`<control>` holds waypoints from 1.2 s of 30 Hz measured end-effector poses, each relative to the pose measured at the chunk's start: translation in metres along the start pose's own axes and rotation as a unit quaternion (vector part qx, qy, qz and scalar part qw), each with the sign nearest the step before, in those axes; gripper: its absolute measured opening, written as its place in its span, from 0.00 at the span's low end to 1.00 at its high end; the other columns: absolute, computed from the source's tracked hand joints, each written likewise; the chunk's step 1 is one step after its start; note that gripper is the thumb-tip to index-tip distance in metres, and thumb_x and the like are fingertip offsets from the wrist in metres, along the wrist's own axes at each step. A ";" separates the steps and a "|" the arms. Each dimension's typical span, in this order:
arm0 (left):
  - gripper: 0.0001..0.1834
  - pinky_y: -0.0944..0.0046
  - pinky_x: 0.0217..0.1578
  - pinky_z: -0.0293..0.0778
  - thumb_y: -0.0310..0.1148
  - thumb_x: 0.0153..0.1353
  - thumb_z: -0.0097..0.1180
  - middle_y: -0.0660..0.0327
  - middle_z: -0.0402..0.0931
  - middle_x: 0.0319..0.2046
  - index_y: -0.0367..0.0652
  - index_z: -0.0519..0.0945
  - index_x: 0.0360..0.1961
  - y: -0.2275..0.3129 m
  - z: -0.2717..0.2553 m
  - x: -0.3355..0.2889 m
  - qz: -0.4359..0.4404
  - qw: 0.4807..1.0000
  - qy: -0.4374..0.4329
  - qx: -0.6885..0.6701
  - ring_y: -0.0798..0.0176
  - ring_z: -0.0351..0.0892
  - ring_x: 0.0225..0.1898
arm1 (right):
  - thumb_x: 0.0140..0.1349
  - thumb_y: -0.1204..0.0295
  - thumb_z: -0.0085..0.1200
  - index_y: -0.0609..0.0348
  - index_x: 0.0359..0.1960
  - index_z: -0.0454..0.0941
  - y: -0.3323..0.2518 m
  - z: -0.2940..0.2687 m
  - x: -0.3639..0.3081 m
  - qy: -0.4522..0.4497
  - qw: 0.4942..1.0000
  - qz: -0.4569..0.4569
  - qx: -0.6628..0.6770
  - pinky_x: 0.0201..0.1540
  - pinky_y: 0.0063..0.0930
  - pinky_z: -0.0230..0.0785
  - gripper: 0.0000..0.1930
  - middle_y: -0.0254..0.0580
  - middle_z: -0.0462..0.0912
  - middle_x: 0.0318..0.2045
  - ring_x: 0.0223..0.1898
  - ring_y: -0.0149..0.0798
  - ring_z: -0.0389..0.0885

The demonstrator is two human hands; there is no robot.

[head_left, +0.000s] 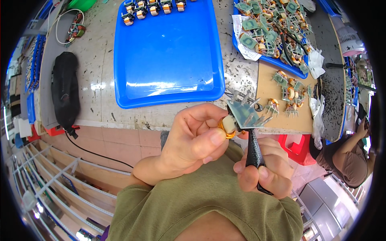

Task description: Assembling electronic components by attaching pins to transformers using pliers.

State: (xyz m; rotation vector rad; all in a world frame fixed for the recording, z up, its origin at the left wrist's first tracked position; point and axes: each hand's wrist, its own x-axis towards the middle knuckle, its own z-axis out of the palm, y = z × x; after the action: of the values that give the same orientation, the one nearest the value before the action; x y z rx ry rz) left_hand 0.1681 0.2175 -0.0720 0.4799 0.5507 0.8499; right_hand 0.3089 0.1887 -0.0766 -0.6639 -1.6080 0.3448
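My left hand [199,138] pinches a coil [229,125] with orange copper winding and a pale core between thumb and fingers. The coil is attached to a small green circuit board [244,115] with metal pins sticking out, held up in front of my chest. My right hand [267,166] grips a slim black tool [254,152] with a textured handle, pointing up. The tool's upper end meets the underside of the board; its tip is hidden there, so its exact kind is unclear.
A blue tray [169,60] holds several finished-looking coil parts [152,8] at its far end. On the right, another blue tray [277,64] is heaped with green boards and a black-handled tool. Loose coil boards [292,94] lie on brown cardboard [265,84]. A black pouch [65,88] lies left.
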 end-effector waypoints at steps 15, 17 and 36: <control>0.27 0.80 0.08 0.50 0.47 0.46 0.57 0.55 0.71 0.28 0.32 0.69 0.37 0.002 0.004 -0.003 0.021 0.999 0.030 0.019 0.80 0.56 0.09 | 0.40 0.84 0.58 0.63 0.33 0.62 0.000 -0.002 -0.002 0.004 1.000 -0.005 0.025 0.11 0.26 0.62 0.19 0.39 0.67 0.15 0.11 0.33 0.65; 0.14 0.78 0.13 0.55 0.23 0.52 0.48 0.44 0.71 0.36 0.37 0.67 0.41 -0.001 -0.004 -0.003 0.039 0.995 -0.045 -0.085 0.78 0.59 0.15 | 0.40 0.84 0.58 0.63 0.33 0.62 0.000 -0.001 -0.003 0.017 1.000 -0.003 0.026 0.11 0.25 0.61 0.19 0.39 0.67 0.15 0.10 0.33 0.65; 0.27 0.79 0.07 0.50 0.47 0.46 0.56 0.53 0.73 0.27 0.31 0.70 0.34 0.002 0.004 -0.002 0.015 1.000 0.020 0.014 0.79 0.56 0.08 | 0.41 0.83 0.58 0.64 0.34 0.62 0.001 -0.004 -0.007 0.035 0.999 0.002 0.040 0.11 0.27 0.63 0.19 0.40 0.69 0.14 0.10 0.33 0.66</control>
State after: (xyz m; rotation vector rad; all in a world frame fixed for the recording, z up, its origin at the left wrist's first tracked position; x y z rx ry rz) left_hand 0.1685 0.2168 -0.0669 0.4987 0.5943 0.8835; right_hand 0.3130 0.1847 -0.0824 -0.6115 -1.5179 0.3826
